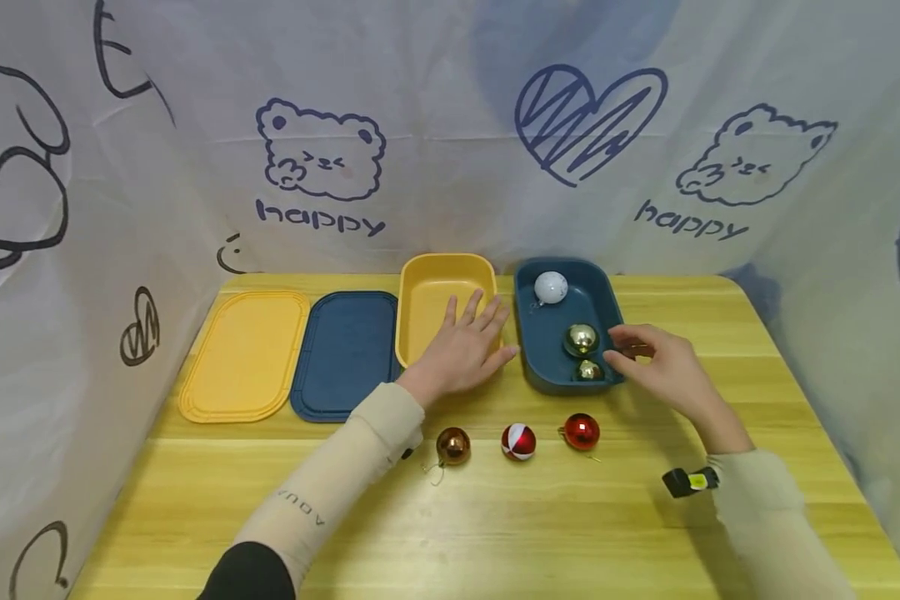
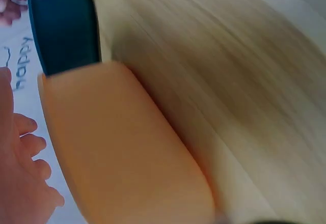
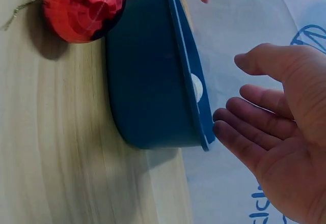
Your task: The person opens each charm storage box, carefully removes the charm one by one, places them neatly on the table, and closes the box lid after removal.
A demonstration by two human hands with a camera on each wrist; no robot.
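My left hand (image 1: 461, 350) is over the yellow container (image 1: 446, 265), fingers spread and holding nothing. In the left wrist view its fingers appear beside that container's wall. By the right rim of the dark blue container (image 1: 531, 367) is my right hand (image 1: 663, 367). Its fingers are loosely bent with nothing between them, as the right wrist view also shows. Inside the blue container are a white ball ornament (image 1: 551, 287), a shiny gold ball ornament (image 1: 581, 340) and what looks like another gold one (image 1: 589, 371) below it.
In front of the containers lie a brown ball ornament (image 1: 453, 446), a red-and-white one (image 1: 518, 442) and a red one (image 1: 581, 432). A yellow lid (image 1: 247, 354) and a dark blue lid (image 1: 348, 354) lie flat at the left. A printed curtain (image 1: 450, 167) surrounds the wooden table (image 1: 510, 533).
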